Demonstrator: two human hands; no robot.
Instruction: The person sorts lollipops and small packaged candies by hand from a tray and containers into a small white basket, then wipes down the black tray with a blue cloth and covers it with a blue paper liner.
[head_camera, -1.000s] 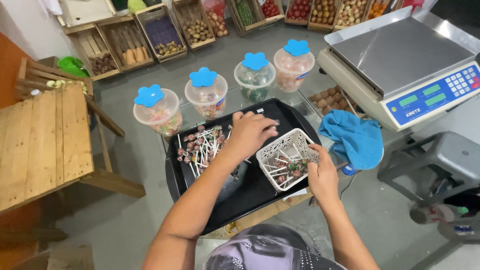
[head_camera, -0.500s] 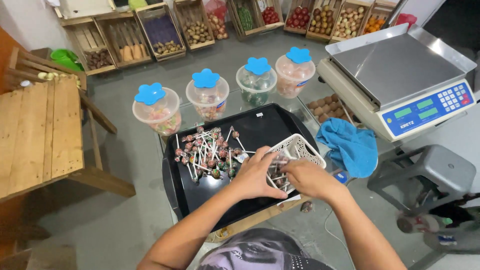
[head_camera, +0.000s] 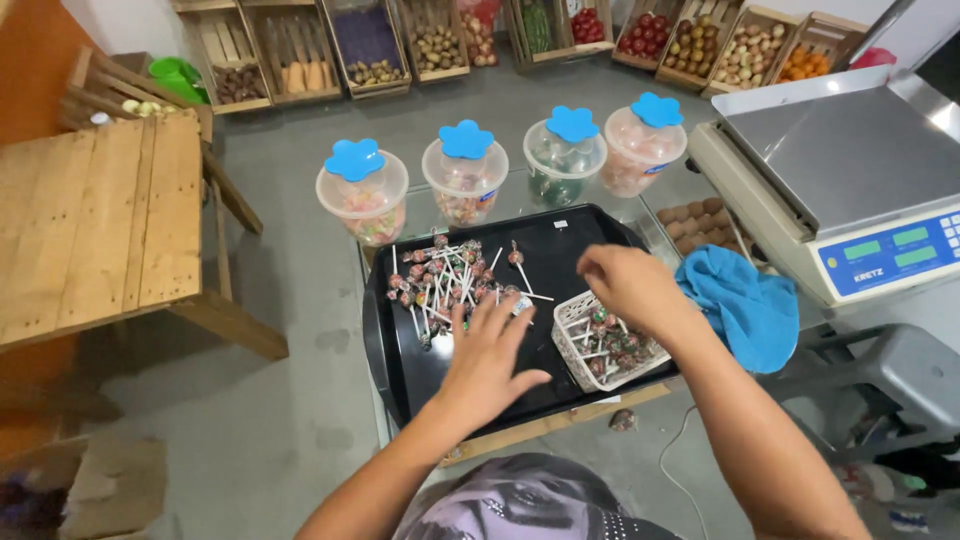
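Observation:
A black tray (head_camera: 565, 245) lies in front of me with a loose pile of wrapped lollipops (head_camera: 440, 280) on its left half. My left hand (head_camera: 490, 350) rests flat on the tray with fingers spread, its fingertips at the near edge of the pile. A small white plastic basket (head_camera: 573, 325) holding several lollipops sits at the tray's right side. My right hand (head_camera: 625, 285) hovers over the basket's far edge with curled fingers. It is blurred, and whether it holds anything is hidden.
Beyond the tray, several clear jars with blue flower-shaped lids (head_camera: 466, 140) stand in a row. A digital scale (head_camera: 850, 170) sits at the right with a blue cloth (head_camera: 750, 310) beside it. At the left is a wooden pallet table (head_camera: 90, 220). Crates of produce (head_camera: 700, 45) line the back.
Both hands left the basket. My left hand slid left onto the tray beside the lollipop pile and spread its fingers. My right hand lifted toward the basket's far edge.

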